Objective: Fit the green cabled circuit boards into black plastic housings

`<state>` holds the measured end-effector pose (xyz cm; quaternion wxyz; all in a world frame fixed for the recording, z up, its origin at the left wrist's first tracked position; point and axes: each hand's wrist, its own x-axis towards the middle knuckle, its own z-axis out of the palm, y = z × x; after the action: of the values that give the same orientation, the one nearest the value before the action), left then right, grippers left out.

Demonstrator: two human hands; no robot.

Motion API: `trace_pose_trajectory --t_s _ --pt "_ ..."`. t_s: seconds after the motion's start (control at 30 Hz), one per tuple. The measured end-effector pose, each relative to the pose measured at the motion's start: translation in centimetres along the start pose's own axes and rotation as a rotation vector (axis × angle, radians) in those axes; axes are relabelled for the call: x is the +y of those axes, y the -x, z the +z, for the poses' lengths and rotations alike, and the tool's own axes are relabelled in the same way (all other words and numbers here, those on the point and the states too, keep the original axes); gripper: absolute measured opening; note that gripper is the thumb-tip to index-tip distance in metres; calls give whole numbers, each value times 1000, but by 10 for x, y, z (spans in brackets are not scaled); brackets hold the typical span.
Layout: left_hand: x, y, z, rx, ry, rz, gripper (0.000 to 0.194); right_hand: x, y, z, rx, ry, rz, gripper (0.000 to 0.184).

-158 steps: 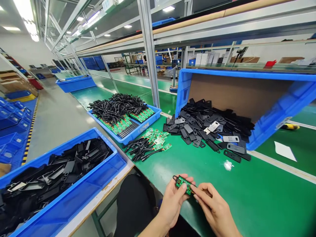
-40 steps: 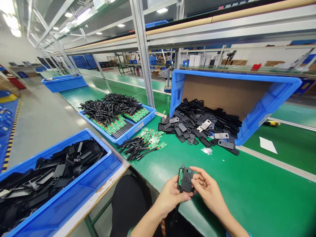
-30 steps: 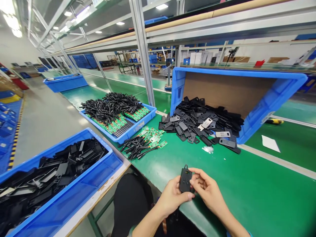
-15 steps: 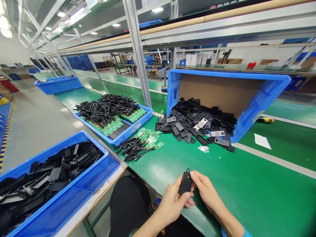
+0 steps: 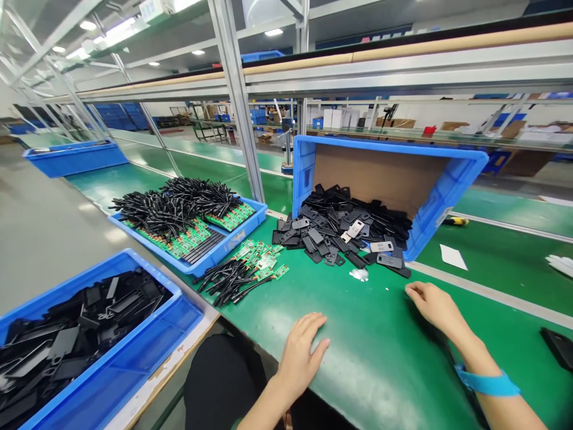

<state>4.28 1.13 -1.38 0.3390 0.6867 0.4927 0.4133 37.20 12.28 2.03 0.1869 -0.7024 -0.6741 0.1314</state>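
Note:
My left hand [image 5: 304, 349] hovers over the near edge of the green bench [image 5: 358, 376], palm down, fingers stretched and thumb apart, holding nothing. Farther right, my right hand [image 5: 434, 306] is over the bench with its fingers curled together; nothing shows in them. It wears a blue wristband [image 5: 487, 382]. Ahead of it lies a heap of black plastic casing parts [image 5: 331, 233], spilling from a tipped blue bin [image 5: 447, 197]. Green circuit boards with black leads [image 5: 250, 263] lie loose left of the heap. A black casing-like object [image 5: 557, 347] is cut off at the right edge.
A shallow blue tray [image 5: 233, 239] holds more boards with leads. At the lower left, a blue bin [image 5: 179, 310] is full of black parts. A metal post [image 5: 233, 101] rises behind. White paper [image 5: 453, 257] and a yellow-handled tool [image 5: 455, 221] lie behind the bench strip.
The black casing that both hands held is out of them. My right hand has moved away to the right and forward; my left hand has opened. The view has shifted to the right.

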Motion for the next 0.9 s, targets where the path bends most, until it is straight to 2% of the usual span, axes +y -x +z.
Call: trace_pose_trajectory --t_s 0.13,0.3,0.43,0.6,0.7,0.83,0.9 --pt "-5 -1 2 -8 -38 39 32 -30 -22 26 -2 13 -53 23" --pt "-7 0 0 -15 -67 46 30 -61 -44 57 34 18 5 32" --pt "-8 1 0 -11 -30 41 29 -63 -43 52 37 -76 -47 23" --pt "-7 1 3 -5 -39 36 29 -54 -34 36 63 -108 -91 24" --pt "-7 0 3 -8 -63 32 28 -61 -33 49 43 -92 -107 23" --pt "-8 1 2 -15 -61 33 28 -80 -36 74 94 -67 -75 23" --pt "-9 1 2 -12 -54 34 28 -87 -38 76 107 -81 -100 21"
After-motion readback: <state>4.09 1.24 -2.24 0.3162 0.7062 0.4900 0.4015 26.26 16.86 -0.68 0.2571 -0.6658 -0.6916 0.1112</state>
